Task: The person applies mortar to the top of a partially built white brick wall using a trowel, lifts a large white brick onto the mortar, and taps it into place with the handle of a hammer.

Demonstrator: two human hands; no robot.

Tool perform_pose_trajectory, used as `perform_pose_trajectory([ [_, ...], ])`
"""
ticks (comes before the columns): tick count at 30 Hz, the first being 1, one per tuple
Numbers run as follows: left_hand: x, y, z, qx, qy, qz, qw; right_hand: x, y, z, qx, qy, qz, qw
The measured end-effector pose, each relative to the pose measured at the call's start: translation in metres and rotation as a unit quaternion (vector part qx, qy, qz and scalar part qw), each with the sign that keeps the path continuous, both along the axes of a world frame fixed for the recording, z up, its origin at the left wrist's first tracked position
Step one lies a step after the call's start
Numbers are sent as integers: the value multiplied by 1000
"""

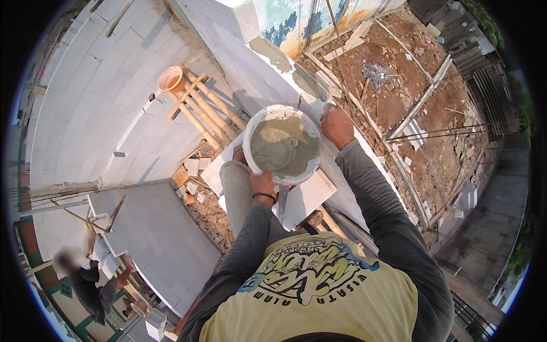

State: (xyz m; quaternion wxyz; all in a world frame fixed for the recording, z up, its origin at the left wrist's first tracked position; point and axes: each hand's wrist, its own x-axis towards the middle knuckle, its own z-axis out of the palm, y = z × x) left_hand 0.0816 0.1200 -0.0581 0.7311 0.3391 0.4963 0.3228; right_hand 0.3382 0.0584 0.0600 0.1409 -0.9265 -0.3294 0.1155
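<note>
A round white bucket (247, 142) of wet grey mortar (278, 149) stands in front of me, beside the top of a pale block wall (239, 68). My left hand (263, 186) grips its near rim, the fingers curled over the edge. On the wall top, just right of the bucket, my right hand (337, 126) is closed in a fist. What it holds, if anything, is hidden. Patches of spread mortar (309, 84) lie on the wall top beyond this hand. A pale slab (310, 196) shows below the bucket, by my leg.
An orange bucket (172, 79) sits on bamboo poles (205, 108) at the far left. Rubble (196, 176) lies below me. Right of the wall, a dirt yard (421, 74) holds concrete strips (407, 122). Another person (91, 285) works at the lower left.
</note>
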Motion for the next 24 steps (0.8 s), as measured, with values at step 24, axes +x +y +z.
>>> perform_pose_trajectory([
  [24, -17, 38, -39, 10, 55, -3, 998, -101, -61, -73, 155, 335, -69, 927],
])
